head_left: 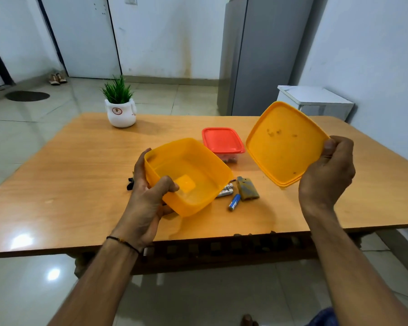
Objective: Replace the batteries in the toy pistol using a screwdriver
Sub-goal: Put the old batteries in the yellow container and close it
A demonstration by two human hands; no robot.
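the left hand (149,196) grips the tilted yellow box (189,175), thumb inside. the right hand (327,170) pinches the yellow lid (283,142) by its edge. the batteries (225,190) lie on the table (80,172), just beside the box.

I can read no text on my feed. The white plant pot (121,114) carries a small round emblem, too small for me to make out. The two silver batteries (225,189) show dark lettering and the blue battery (234,202) has white print, but all of it is too blurred for me to read.
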